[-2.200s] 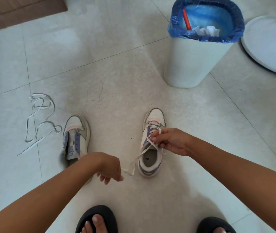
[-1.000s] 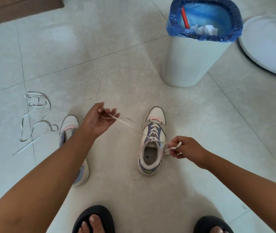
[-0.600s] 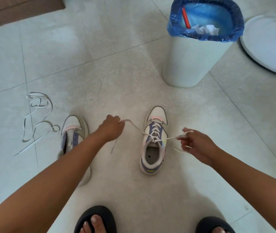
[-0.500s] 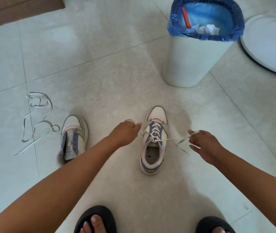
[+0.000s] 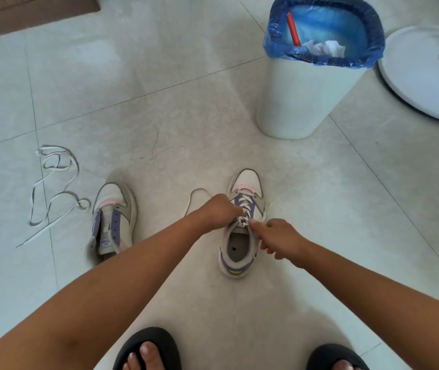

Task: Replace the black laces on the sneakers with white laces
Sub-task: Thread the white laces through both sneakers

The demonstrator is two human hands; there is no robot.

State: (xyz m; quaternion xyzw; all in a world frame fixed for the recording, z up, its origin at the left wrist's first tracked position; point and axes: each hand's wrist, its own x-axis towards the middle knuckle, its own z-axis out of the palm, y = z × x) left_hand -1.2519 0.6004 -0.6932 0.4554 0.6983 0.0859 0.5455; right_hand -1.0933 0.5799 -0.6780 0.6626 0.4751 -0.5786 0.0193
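The sneakers stand mid-floor: the right sneaker (image 5: 242,225) is laced in white to its top eyelets, where the lace (image 5: 243,218) is pinched by curled fingers of the left hand (image 5: 219,212) and right hand (image 5: 279,240). The left sneaker (image 5: 113,222) remains unlaced; a spare white lace (image 5: 53,193) lies toward the floor's left edge.

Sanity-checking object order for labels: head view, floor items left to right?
loose white lace → unlaced sneaker → left hand → laced sneaker → right hand → bin → white round base.
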